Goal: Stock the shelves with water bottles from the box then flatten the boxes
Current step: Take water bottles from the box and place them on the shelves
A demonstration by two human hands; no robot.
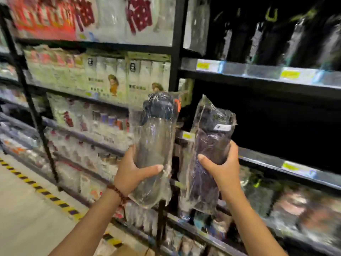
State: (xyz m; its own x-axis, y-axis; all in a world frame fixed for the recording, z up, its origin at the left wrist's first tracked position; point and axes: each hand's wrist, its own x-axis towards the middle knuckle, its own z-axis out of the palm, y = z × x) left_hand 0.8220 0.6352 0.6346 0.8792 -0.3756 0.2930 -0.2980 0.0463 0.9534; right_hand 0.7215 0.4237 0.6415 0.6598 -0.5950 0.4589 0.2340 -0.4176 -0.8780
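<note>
Two water bottles in clear plastic wrap are held up in front of the shelving, both roughly upright with their long axes running top to bottom, caps uppermost. The grey bottle (154,145) sits in the left hand (132,172), whose fingers and thumb curl round its lower half; the dark purple bottle (208,154), tilted a little to the right at the top, is gripped the same way by the right hand (221,167). The two bottles are near each other but apart. The relation that matters is this — the open, dark shelf bay (276,126) lies ahead and to the right, behind and beside the purple bottle, so the right hand is the nearer one and its bottle probably goes in first, standing on its base. The lower shelf edge (287,167) with its yellow price tags runs just right of that hand, and the bottle's base looks to hang below that lip, so it likely needs lifting to clear it. Above, an upper shelf (258,72) carries dark wrapped bottles, capping the headroom. A black upright post (175,52) divides this bay from the left-hand shelves of boxed goods (103,76), right behind the grey bottle — the left hand must cross it. A corner of cardboard box (127,251) shows at the bottom, beside a striped floor line (36,187).
</note>
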